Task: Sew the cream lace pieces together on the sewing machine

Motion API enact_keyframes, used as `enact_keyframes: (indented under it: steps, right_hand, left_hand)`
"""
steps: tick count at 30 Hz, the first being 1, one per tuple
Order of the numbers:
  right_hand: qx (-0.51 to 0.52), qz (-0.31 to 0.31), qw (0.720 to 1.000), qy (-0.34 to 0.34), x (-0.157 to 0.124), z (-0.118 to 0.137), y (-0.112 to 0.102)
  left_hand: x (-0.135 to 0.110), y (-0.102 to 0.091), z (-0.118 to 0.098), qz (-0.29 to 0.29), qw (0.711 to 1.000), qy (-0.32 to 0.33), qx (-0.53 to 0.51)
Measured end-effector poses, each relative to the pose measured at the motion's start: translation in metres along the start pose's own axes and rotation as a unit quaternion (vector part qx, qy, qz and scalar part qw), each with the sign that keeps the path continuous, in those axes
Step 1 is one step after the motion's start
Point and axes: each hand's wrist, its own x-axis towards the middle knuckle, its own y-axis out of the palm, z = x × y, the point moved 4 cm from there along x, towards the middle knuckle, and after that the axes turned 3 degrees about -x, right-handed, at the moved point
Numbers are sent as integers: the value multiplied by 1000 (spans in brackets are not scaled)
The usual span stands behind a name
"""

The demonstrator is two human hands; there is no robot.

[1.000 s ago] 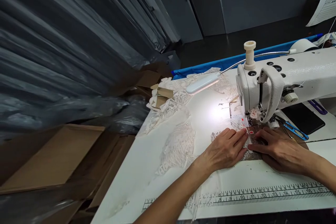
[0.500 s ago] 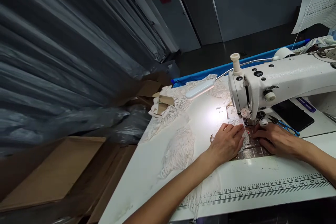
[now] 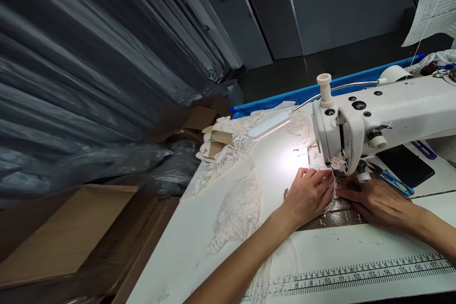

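A white sewing machine (image 3: 402,109) stands at the right, its needle area just beyond my fingertips. My left hand (image 3: 309,195) rests beside the presser foot, fingers closed together, pressing down a strip of white lace (image 3: 333,202). From the other side, my right hand (image 3: 377,202) has its fingers bent and its index fingertip at the edge of the same lace; its thumb is partly hidden. Under the lace lies a shiny metallic plate (image 3: 342,218). A small pinkish fabric flower or rosette (image 3: 337,162) sits by the needle bar.
More lace pieces (image 3: 238,206) lie on the white table (image 3: 178,251) at the left. A lamp (image 3: 270,123) shines on the work. Blue thread snips (image 3: 395,181) and a black phone (image 3: 406,164) lie under the machine arm. A printed ruler (image 3: 356,276) runs along the front edge; cardboard boxes (image 3: 71,232) stand left.
My right index finger has moved left to the lace edge, closer to my left hand. The view has shifted slightly, so the machine appears farther right. My left hand stays on the lace.
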Motion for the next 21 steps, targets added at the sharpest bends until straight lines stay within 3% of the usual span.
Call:
enact_keyframes:
  steps: [11,15,18,21]
  right_hand:
    - [-78,-11,997,-6,1,5,3]
    - [-90,-10,996,-12,0,5,5]
    - [-55,-18,998,-4,1,6,3]
    - [29,-27,998,57,1,2,-4]
  left_hand:
    - [1,-3,-1,-31,999,3,16]
    - [1,-2,3,-29,999,-30,3]
    - [0,1,6,-18,999,-41,-12]
    - [-2,3,8,-21,998,-45,-36]
